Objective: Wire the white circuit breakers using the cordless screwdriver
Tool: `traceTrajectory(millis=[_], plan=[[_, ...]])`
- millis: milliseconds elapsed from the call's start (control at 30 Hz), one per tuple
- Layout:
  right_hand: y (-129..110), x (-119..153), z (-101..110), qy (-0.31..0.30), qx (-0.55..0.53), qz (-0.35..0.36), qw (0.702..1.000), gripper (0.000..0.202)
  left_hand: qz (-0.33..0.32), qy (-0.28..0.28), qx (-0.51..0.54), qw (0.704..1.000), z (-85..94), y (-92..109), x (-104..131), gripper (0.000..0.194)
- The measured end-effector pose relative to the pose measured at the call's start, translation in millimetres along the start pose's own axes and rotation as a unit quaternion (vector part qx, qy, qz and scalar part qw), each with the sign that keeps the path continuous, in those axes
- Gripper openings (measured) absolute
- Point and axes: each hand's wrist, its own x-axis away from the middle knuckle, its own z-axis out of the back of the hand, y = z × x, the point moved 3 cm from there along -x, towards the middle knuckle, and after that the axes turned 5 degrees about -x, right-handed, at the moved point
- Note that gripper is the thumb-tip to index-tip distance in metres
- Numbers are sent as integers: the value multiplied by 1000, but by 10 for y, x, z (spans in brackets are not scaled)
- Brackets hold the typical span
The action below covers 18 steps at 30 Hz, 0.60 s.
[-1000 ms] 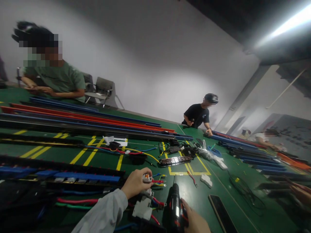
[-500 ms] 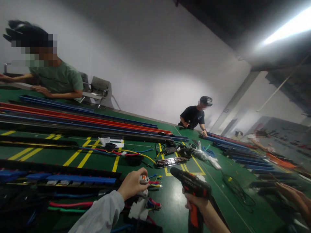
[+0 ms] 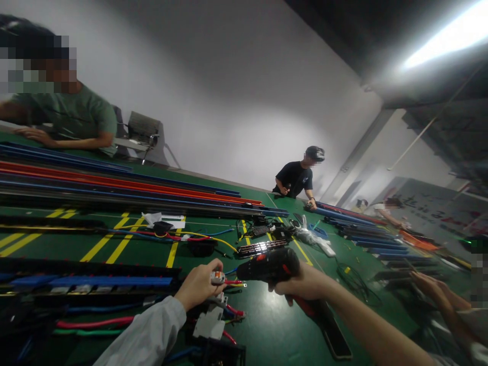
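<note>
Between the fingertips of my left hand (image 3: 198,285) is a small pale lever wire connector (image 3: 217,278) with orange parts. Red and yellow wires (image 3: 235,283) stick out of its right side. My right hand (image 3: 299,283) is wrapped round the grip of a black and orange cordless drill (image 3: 267,265). The drill lies nearly level, its nose pointing left at the wire ends; whether they touch I cannot tell. Just below my left hand is a white plastic block (image 3: 209,324) with wires around it.
Long blue and orange rails (image 3: 183,192) cross the green table (image 3: 267,325). A dark power strip (image 3: 263,247) and a bagged bundle (image 3: 312,236) lie ahead. A phone-like slab (image 3: 337,338) sits under the drill. Several people work around, one person's hands (image 3: 430,290) at the right.
My right hand has turned the drill from upright to nearly level and brought its nose left, close to the wires. My left hand keeps the connector. The view has shifted slightly right.
</note>
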Motion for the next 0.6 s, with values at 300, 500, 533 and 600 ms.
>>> traceTrajectory(millis=[300,500,533,600], plan=[[-100,-231,-18,-20,58,-27,998,27,-8,-6,-20,1000,-21,-45,-31,36],[-128,-237,144,19,59,-45,997,17,3,-25,3,1000,-44,-77,-254,38],[-113,-244,173,24,55,-47,997,16,-1,-30,4,1000,-67,-81,-306,39],[-64,-275,216,30,50,-54,997,14,-13,-37,-6,999,-132,-90,-401,40]])
